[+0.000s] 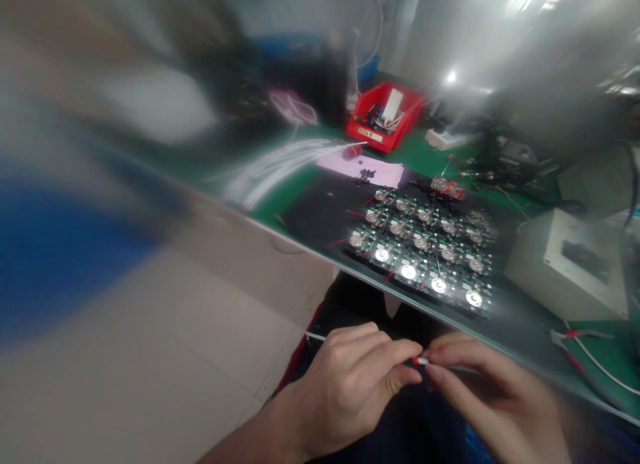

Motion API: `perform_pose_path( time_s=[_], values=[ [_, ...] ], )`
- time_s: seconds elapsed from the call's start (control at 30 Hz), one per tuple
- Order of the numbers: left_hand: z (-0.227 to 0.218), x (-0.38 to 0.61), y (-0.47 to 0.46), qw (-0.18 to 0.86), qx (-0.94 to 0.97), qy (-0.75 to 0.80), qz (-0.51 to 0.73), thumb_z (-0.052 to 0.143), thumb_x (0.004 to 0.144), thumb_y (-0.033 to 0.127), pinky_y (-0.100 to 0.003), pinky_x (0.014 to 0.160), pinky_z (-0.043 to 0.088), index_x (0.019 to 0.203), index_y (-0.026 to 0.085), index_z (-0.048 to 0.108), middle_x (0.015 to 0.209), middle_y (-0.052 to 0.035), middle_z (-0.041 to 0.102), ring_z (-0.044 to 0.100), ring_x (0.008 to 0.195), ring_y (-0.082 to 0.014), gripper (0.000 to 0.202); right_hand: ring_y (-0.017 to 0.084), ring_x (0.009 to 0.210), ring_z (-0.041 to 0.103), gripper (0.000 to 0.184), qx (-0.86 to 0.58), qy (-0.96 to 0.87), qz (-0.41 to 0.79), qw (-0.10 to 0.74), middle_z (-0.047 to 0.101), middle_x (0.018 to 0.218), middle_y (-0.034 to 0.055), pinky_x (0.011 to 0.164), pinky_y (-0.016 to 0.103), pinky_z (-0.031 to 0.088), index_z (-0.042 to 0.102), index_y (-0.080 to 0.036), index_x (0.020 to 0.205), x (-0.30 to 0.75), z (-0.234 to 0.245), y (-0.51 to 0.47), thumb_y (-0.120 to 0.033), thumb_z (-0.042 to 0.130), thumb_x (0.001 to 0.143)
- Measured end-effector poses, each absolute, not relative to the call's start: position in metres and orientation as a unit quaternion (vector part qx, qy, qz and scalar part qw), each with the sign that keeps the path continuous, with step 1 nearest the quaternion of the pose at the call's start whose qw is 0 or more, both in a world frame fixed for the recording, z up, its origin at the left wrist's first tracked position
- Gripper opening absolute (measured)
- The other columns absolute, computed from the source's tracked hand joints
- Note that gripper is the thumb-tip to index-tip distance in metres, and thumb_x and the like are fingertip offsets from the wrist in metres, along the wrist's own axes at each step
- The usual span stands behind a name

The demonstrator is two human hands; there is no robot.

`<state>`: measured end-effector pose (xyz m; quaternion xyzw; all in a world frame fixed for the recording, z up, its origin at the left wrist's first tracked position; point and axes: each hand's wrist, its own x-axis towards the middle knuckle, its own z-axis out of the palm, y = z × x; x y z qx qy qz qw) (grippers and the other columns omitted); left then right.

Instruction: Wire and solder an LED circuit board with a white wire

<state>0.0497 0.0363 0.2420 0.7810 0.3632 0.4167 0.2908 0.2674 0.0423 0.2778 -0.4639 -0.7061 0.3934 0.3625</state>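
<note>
In the head view, a tiny red-and-white cylindrical piece [421, 361] is between my fingertips, held over my lap just in front of the bench edge. My left hand [357, 377] pinches around its red end with thumb and forefinger, the other fingers curled. From the opposite side, my right hand [495, 391] has its thumb and fingertips closed at the white end. The piece is too small to name its kind. Beyond the hands, several circuit boards with round metallic discs [420, 241] lie in rows on a black mat [313, 207], some with red wires sticking out.
A red bin [385, 141] of parts stands at the back. Long white wires [280, 161] lie left of a pink sheet [393, 174] bearing small black parts. At right are a grey-white box [540, 264] and red-handled pliers [573, 351]. The bench edge [300, 247] runs diagonally before me.
</note>
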Motion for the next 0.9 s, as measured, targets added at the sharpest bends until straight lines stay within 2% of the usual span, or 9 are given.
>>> perform_pose_path(
  time_s=[0.17, 0.27, 0.33, 0.4, 0.5, 0.63, 0.7, 0.8, 0.9],
  values=[
    [0.241, 0.049, 0.039, 0.306, 0.759, 0.404, 0.409, 0.059, 0.102, 0.015, -0.03, 0.07, 0.046, 0.112, 0.019, 0.065, 0.086, -0.002, 0.069, 0.061, 0.074, -0.015, 0.013, 0.014, 0.08, 0.07, 0.015, -0.562, -0.625, 0.372, 0.395, 0.072, 0.097, -0.0022, 0.078, 0.015, 0.058, 0.07, -0.028, 0.109, 0.278, 0.272, 0.038, -0.036, 0.077, 0.098],
    [0.236, 0.048, 0.042, 0.31, 0.725, 0.465, 0.403, 0.059, 0.102, 0.017, -0.027, 0.074, 0.05, 0.111, 0.022, 0.063, 0.089, -0.0003, 0.07, 0.066, 0.078, -0.0136, 0.011, 0.018, 0.083, 0.068, 0.025, -0.639, -0.626, 0.224, 0.386, 0.071, 0.101, 0.0021, 0.081, 0.026, 0.058, 0.07, -0.025, 0.113, 0.312, 0.262, 0.052, -0.046, 0.074, 0.1],
    [0.231, 0.049, 0.044, 0.328, 0.692, 0.498, 0.406, 0.059, 0.102, 0.02, -0.025, 0.071, 0.051, 0.113, 0.025, 0.061, 0.088, 0.0019, 0.071, 0.068, 0.075, -0.012, 0.012, 0.022, 0.089, 0.066, 0.033, -0.657, -0.671, 0.091, 0.332, 0.069, 0.109, 0.0048, 0.084, 0.033, 0.056, 0.069, -0.023, 0.117, 0.341, 0.251, 0.067, -0.053, 0.069, 0.102],
    [0.227, 0.05, 0.044, 0.371, 0.658, 0.516, 0.404, 0.057, 0.104, 0.024, -0.022, 0.07, 0.053, 0.115, 0.026, 0.059, 0.086, 0.0036, 0.071, 0.069, 0.074, -0.0109, 0.012, 0.027, 0.108, 0.063, 0.047, -0.639, -0.719, 0.021, 0.273, 0.064, 0.126, 0.0074, 0.098, 0.042, 0.051, 0.066, -0.023, 0.127, 0.366, 0.238, 0.082, -0.063, 0.064, 0.101],
    [0.225, 0.052, 0.042, 0.416, 0.627, 0.52, 0.404, 0.056, 0.105, 0.026, -0.022, 0.075, 0.055, 0.117, 0.026, 0.057, 0.09, 0.0036, 0.072, 0.071, 0.08, -0.0107, 0.012, 0.033, 0.124, 0.054, 0.057, -0.624, -0.745, 0.015, 0.236, 0.058, 0.134, 0.0097, 0.105, 0.048, 0.045, 0.062, -0.023, 0.132, 0.381, 0.221, 0.091, -0.069, 0.061, 0.099],
    [0.223, 0.055, 0.041, 0.425, 0.624, 0.519, 0.4, 0.057, 0.105, 0.027, -0.021, 0.077, 0.056, 0.117, 0.027, 0.058, 0.091, 0.0033, 0.072, 0.072, 0.083, -0.0105, 0.013, 0.031, 0.106, 0.057, 0.049, -0.631, -0.741, 0.002, 0.23, 0.061, 0.112, 0.0103, 0.091, 0.045, 0.047, 0.062, -0.02, 0.125, 0.375, 0.215, 0.078, -0.063, 0.06, 0.103],
    [0.223, 0.057, 0.041, 0.425, 0.625, 0.523, 0.393, 0.057, 0.105, 0.029, -0.021, 0.076, 0.056, 0.117, 0.026, 0.058, 0.09, 0.0027, 0.072, 0.072, 0.081, -0.011, 0.012, 0.03, 0.102, 0.056, 0.045, -0.631, -0.739, -0.006, 0.236, 0.058, 0.108, 0.0105, 0.087, 0.043, 0.047, 0.065, -0.019, 0.118, 0.372, 0.219, 0.07, -0.061, 0.061, 0.103],
    [0.224, 0.062, 0.042, 0.427, 0.63, 0.522, 0.385, 0.056, 0.105, 0.03, -0.022, 0.073, 0.057, 0.116, 0.025, 0.059, 0.088, 0.0018, 0.071, 0.071, 0.078, -0.0119, 0.012, 0.034, 0.116, 0.053, 0.043, -0.632, -0.733, -0.014, 0.251, 0.053, 0.125, 0.0138, 0.096, 0.047, 0.045, 0.068, -0.021, 0.113, 0.375, 0.225, 0.068, -0.062, 0.065, 0.099],
    [0.225, 0.067, 0.042, 0.431, 0.634, 0.512, 0.386, 0.055, 0.105, 0.031, -0.023, 0.072, 0.057, 0.115, 0.024, 0.059, 0.087, 0.0014, 0.071, 0.07, 0.077, -0.0125, 0.012, 0.036, 0.136, 0.044, 0.041, -0.624, -0.73, 0.073, 0.267, 0.046, 0.148, 0.0121, 0.112, 0.05, 0.037, 0.064, -0.023, 0.112, 0.383, 0.226, 0.078, -0.058, 0.075, 0.093]
  ],
)
